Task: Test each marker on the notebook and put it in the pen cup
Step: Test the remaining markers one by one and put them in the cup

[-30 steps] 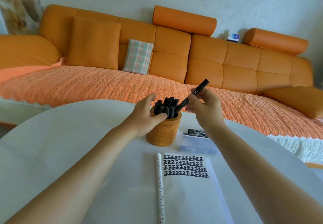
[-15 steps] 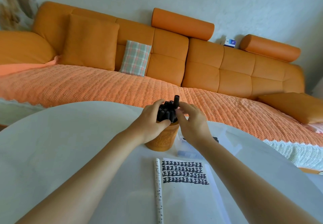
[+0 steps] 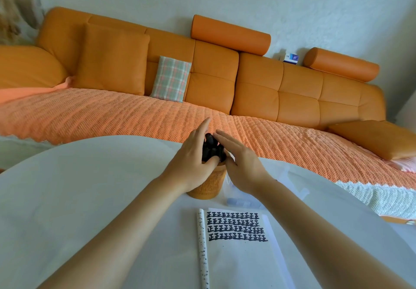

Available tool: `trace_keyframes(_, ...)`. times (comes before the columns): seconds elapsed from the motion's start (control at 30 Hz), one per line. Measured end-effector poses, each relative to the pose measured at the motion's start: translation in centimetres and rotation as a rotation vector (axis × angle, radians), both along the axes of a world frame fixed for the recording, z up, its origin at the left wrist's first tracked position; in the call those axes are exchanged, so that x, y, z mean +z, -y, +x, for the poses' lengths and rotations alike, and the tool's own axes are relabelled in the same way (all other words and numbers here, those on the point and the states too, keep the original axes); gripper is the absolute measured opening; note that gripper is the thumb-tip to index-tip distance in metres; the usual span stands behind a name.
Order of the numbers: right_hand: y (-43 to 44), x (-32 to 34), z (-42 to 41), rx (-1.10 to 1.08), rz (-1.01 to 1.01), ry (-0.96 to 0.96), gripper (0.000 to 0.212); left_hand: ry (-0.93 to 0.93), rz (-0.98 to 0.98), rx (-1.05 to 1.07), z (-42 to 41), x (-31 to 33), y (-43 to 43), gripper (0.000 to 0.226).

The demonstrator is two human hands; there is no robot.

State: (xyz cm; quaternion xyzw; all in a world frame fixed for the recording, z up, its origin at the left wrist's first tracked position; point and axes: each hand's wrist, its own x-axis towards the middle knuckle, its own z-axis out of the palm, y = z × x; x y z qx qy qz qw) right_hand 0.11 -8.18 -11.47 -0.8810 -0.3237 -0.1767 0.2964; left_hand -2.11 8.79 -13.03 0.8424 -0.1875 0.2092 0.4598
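Head view: the left grip (image 3: 191,153) is released, its straight fingers steadying the black markers (image 3: 210,148) bunched in the pen cup (image 3: 210,184). The right grip (image 3: 243,164), which pinched a marker a second ago, now lies flat and empty beside them. That marker is in the cup, so this round looks done; any remaining marker goes to the notebook (image 3: 236,255) next.

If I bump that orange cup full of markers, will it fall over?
Probably not easily: the pen cup looks wooden and sits flat on the table. But the markers stick out above its rim, so a hard shove might tip it.
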Motion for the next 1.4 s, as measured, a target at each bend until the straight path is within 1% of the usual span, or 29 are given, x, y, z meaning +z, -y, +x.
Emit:
trace_keyframes(0.03, 0.1, 0.0, 0.0, 0.024, 0.052, -0.093, 0.074, 0.062, 0.018, -0.002, -0.3, 0.3, 0.0, 0.081)
trace_keyframes(0.07, 0.3, 0.1, 0.0, 0.056, 0.138, -0.202, 0.080, 0.129, 0.070, 0.004, -0.5, 0.5, 0.0, 0.076)
trace_keyframes(0.1, 0.6, 0.3, 0.1, 0.081, 0.241, -0.294, 0.084, 0.187, 0.144, 0.013, -0.6, 0.7, 0.0, 0.067)
trace_keyframes(0.13, 1.0, 0.4, 0.3, 0.068, 0.323, -0.342, 0.084, 0.214, 0.217, 0.027, -0.4, 0.7, -0.1, 0.056)
trace_keyframes(0.17, 1.5, 0.6, 0.5, 0.026, 0.361, -0.358, 0.081, 0.202, 0.261, 0.046, -0.4, 0.8, -0.2, 0.048)
trace_keyframes(0.2, 2.1, 0.8, 0.6, -0.040, 0.338, -0.346, 0.075, 0.177, 0.291, 0.061, -0.4, 0.9, -0.2, 0.045)
trace_keyframes(0.27, 3.5, 1.0, 1.1, -0.180, 0.188, -0.323, 0.058, 0.170, 0.376, 0.069, -0.3, 0.9, -0.2, 0.052)
trace_keyframes(0.33, 4.7, 1.0, 1.4, -0.294, -0.001, -0.394, 0.045, 0.180, 0.433, 0.063, -0.3, 1.1, -0.1, 0.063)
trace_keyframes(0.37, 5.3, 0.8, 1.6, -0.331, -0.110, -0.431, 0.041, 0.177, 0.439, 0.074, -0.2, 1.2, -0.1, 0.063)
trace_keyframes(0.43, 6.2, 0.5, 1.9, -0.338, -0.309, -0.462, 0.032, 0.157, 0.459, 0.111, 0.2, 1.3, -0.1, 0.055)
trace_keyframes(0.47, 6.5, 0.3, 2.1, -0.328, -0.361, -0.478, 0.028, 0.137, 0.478, 0.127, 0.3, 1.4, 0.1, 0.054)
trace_keyframes(0.57, 6.5, 0.5, 2.6, -0.272, -0.393, -0.572, 0.030, 0.050, 0.527, 0.135, 0.5, 1.5, 0.4, 0.061)
trace_keyframes(0.63, 5.8, 0.7, 2.9, -0.218, -0.463, -0.588, 0.035, 0.056, 0.563, 0.143, 0.5, 1.4, 0.4, 0.066)
trace_keyframes(0.7, 5.0, 0.7, 3.2, -0.194, -0.548, -0.589, 0.037, 0.072, 0.567, 0.155, 0.6, 1.4, 0.5, 0.066)
trace_keyframes(0.83, 3.5, 0.2, 3.8, -0.169, -0.763, -0.512, 0.032, 0.062, 0.530, 0.143, 0.6, 1.2, 0.5, 0.066)
trace_keyframes(0.9, 3.0, -0.1, 3.9, -0.177, -0.786, -0.455, 0.027, 0.094, 0.530, 0.143, 0.5, 1.1, 0.5, 0.070)
trace_keyframes(1.0, 3.2, 0.1, 3.6, -0.204, -0.701, -0.391, 0.021, 0.170, 0.505, 0.174, 0.1, 1.4, 0.4, 0.069)
trace_keyframes(1.1, 4.2, 1.4, 2.5, -0.225, -0.476, -0.307, 0.016, 0.311, 0.447, 0.195, -0.5, 1.7, 0.3, 0.051)
trace_keyframes(1.2, 5.2, 2.6, 0.5, -0.217, -0.262, -0.190, 0.011, 0.373, 0.389, 0.210, -1.6, 1.8, 0.3, 0.034)
trace_keyframes(1.33, 6.2, 3.7, -3.1, -0.135, 0.018, -0.010, 0.016, 0.429, 0.418, 0.220, -3.6, 1.8, 0.7, 0.029)
trace_keyframes(1.4, 6.3, 4.1, -5.2, -0.095, 0.173, 0.013, 0.018, 0.429, 0.408, 0.174, -4.7, 1.6, 1.0, 0.028)
